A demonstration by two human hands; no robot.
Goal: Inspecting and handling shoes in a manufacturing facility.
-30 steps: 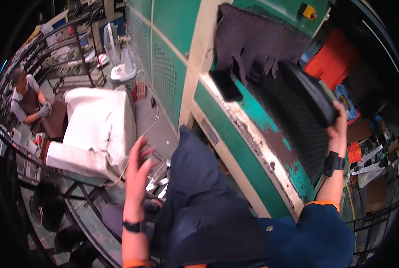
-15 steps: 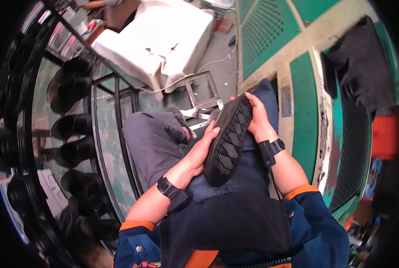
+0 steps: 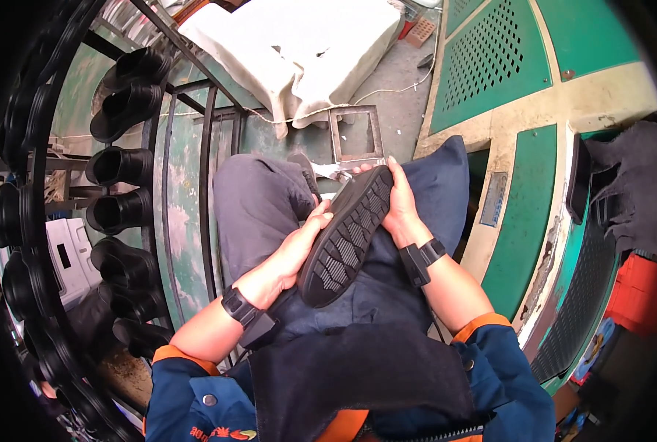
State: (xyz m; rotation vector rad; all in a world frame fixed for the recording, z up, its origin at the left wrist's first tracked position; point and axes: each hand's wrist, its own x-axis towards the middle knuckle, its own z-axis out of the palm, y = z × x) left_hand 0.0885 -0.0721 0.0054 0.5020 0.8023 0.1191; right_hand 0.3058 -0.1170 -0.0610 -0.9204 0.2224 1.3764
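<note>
Okay, you've got a black shoe (image 3: 347, 239) in both hands, abt mid-frame, sole facing up at you, its length running from lwr left to upr right. Your left hand (image 3: 299, 250) is closed round the shoe's left side, thumb up by the sole edge; the rest of its fingers are hidden under the shoe. Your right hand (image 3: 400, 202) grips the upr-right end, thumb along the edge, some fingertips peeking out on the far side. So the grip's firm on the shoe w/ both, nothing else in either. Black wristbands (image 3: 422, 261) on both wrists. Shoe's above your lap, btwn a grey trouser leg (image 3: 251, 210) on its left and dark blue fabric (image 3: 439, 180) on its right.

Round abt: left of frame, a dark metal rack (image 3: 209, 191) w/ black shoes (image 3: 122, 210) stacked in a column. Top ctr, a white cloth (image 3: 291, 44) draped over sth; just below it, a square metal frame (image 3: 335, 136) on the floor. Upr right, a green panel (image 3: 494, 59) w/ punched holes. Far right, a black phone-like slab (image 3: 578, 177) next to a ragged dark cloth (image 3: 630, 191), w/ a red bin (image 3: 637, 291) below.
</note>
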